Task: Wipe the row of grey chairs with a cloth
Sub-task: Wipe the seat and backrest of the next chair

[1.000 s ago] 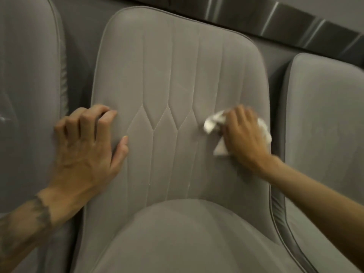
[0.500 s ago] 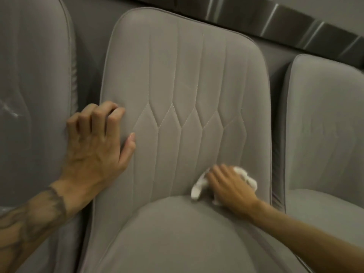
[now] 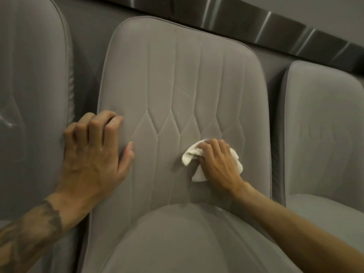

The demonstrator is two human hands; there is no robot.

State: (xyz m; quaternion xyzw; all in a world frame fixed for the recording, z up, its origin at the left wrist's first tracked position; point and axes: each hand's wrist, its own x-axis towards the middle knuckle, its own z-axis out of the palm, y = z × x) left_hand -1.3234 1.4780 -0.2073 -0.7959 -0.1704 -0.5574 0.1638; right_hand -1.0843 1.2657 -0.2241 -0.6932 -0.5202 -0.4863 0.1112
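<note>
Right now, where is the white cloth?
Head view: the white cloth is bunched under the right hand, pressed against the lower right of the middle chair's backrest, a little above the seat cushion.

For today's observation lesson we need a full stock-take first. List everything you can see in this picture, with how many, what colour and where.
chairs: three, grey, upholstered, side by side in a row; the middle chair has a stitched backrest, with one to its left and one to its right, both cut off by the frame
cloth: one, white, crumpled, on the middle chair's backrest, low and right of centre
metal strip: one, silver, along the wall above the chairs
wall: one, grey, behind the chairs
left hand: one, at the middle chair's left edge, fingers curled, forearm tattooed
right hand: one, grips the cloth against the backrest
</note>
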